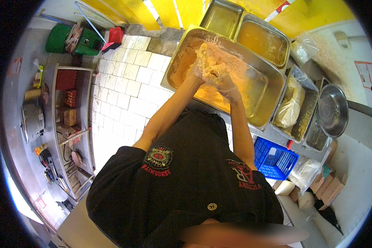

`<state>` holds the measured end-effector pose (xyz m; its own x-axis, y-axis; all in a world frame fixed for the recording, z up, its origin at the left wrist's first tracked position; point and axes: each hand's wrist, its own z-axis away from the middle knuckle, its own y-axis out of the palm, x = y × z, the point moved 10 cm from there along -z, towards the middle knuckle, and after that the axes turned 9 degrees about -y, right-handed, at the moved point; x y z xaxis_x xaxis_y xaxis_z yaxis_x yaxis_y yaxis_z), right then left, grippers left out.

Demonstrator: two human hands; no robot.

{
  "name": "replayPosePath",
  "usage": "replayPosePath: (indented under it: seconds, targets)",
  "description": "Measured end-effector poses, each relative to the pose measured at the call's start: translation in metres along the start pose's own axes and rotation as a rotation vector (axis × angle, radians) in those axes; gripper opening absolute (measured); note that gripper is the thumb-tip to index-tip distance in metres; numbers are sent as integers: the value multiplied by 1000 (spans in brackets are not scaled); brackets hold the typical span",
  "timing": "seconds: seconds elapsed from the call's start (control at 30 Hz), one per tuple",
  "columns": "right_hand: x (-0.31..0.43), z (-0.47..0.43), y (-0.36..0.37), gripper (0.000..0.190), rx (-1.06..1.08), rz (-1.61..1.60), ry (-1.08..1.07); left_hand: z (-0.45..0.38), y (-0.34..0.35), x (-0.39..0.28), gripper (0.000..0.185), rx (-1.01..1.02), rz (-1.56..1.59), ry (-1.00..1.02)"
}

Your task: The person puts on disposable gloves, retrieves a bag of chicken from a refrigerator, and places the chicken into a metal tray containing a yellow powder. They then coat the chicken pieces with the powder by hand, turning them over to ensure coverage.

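Both my hands wear clear plastic gloves caked with orange-yellow breading and meet above a deep stainless-steel tray (271,102). My left hand (199,68) is on the left, beside a lumpy coated mass that reaches up past it; whether that is a coated piece or its own fingers cannot be told. My right hand (228,85) is closed around a battered piece of food (214,73), touching the left. Loose orange flour (232,59) is heaped in the left and middle of the tray, under the hands. The tray's right end shows bare metal with a thin dusting.
Behind stand a smaller steel pan (221,21) and one with orange liquid (262,38). To the right are a tray with a bagged pale mass (290,105), a metal bowl (333,110) and, lower, a blue plastic crate (274,159). A steel shelf unit (57,124) stands left.
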<state>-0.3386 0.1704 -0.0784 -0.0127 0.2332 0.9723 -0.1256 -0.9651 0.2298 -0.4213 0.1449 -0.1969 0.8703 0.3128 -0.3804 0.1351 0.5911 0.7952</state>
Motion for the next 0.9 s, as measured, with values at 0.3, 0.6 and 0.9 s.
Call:
replayPosePath:
  seconds: [0.3,0.6,0.9]
  targets:
    - [-90,-24,-86,46,319,1239,236,12,-46,-82,46,-529,-1278,400]
    - [-171,-137,-115,60,96,1083,210,-66,-35,-60,48,-173,-1177,24]
    - [-105,-92,-108,74,272,1015,85,-3,-14,-59,51,2,-930,-154]
